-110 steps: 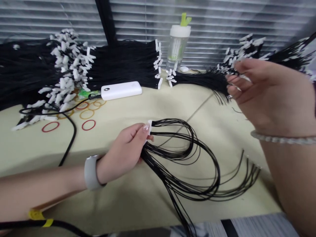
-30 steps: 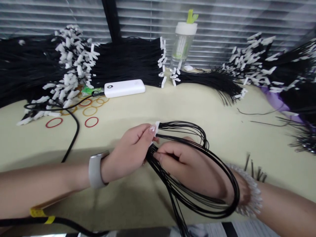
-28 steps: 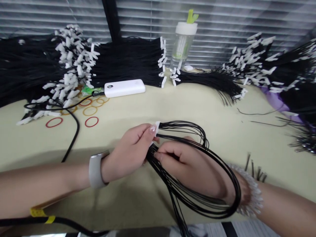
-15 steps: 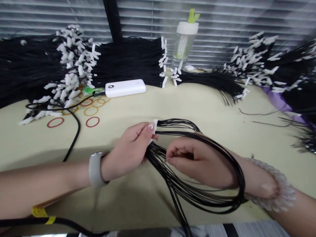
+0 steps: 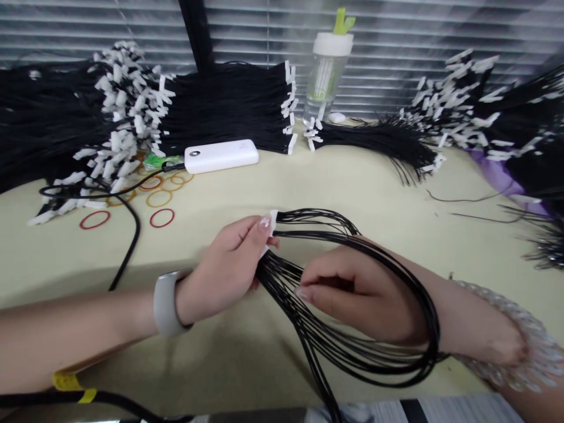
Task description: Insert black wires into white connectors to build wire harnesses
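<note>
My left hand (image 5: 231, 258) is closed, thumb on top, around the white connector end (image 5: 274, 222) of a bundle of thin black wires (image 5: 299, 317). The wires leave the connector to the right and bend round in a wide loop, and a few tails hang down past the table's front edge. Inside that loop is my right hand (image 5: 352, 288), with wires crossing over its back and wrist. Its fingers are curled, and thumb and forefinger meet close to the wires. Whatever lies between those fingertips is hidden.
Piles of black wires with white connectors (image 5: 220, 106) line the back, left and right. A white power bank (image 5: 221, 156) with a black cable lies before them, near loose rubber bands (image 5: 162, 217). A clear bottle (image 5: 328, 73) stands at the back by the blinds.
The view has shifted slightly. My left hand keeps its hold on the connector. My right hand has turned a little within the loop, its fingertips still near the wires.
</note>
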`<state>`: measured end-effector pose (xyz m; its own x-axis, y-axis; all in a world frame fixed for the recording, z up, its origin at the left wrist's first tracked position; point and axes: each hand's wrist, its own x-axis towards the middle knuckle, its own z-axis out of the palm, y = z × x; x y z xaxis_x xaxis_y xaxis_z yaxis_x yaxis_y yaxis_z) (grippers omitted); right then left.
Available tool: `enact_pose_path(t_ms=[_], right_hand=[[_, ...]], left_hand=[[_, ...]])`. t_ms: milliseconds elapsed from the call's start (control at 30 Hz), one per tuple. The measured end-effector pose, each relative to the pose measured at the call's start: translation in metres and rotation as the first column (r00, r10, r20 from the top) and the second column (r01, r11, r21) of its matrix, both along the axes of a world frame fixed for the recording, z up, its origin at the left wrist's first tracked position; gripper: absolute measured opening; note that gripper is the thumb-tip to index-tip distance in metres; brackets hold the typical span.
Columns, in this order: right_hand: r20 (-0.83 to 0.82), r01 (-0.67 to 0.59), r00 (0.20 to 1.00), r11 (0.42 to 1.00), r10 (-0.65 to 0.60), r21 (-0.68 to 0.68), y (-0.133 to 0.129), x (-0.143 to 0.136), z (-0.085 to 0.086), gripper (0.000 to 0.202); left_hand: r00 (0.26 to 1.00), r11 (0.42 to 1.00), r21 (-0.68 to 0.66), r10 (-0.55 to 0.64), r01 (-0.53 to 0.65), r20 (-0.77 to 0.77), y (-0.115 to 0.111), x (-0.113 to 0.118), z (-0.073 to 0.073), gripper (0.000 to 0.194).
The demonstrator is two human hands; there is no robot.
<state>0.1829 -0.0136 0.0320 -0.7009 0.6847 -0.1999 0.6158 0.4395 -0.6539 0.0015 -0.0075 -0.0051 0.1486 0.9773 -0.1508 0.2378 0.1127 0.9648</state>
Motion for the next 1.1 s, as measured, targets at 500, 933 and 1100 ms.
enact_pose_path(t_ms=[500, 933, 1100], right_hand=[[-0.097, 0.027, 0.995, 0.999, -0.024, 0.028, -0.004, -0.017, -0.003, 0.024], [0.161, 0.105, 0.969, 0.899, -0.189, 0.425, 0.009, 0.01, 0.009, 0.015], [-0.435, 0.708, 0.705, 0.592, -0.56, 0.387, 0.035, 0.043, 0.027, 0.019]], left_hand=[[0.996, 0.999, 0.041, -0.026, 0.029, -0.082, 0.001, 0.0, 0.002, 0.036], [0.998, 0.999, 0.029, -0.032, 0.034, -0.053, -0.001, -0.001, 0.0, 0.035], [0.998, 0.999, 0.035, -0.034, 0.035, -0.045, -0.001, -0.001, 0.001, 0.035]])
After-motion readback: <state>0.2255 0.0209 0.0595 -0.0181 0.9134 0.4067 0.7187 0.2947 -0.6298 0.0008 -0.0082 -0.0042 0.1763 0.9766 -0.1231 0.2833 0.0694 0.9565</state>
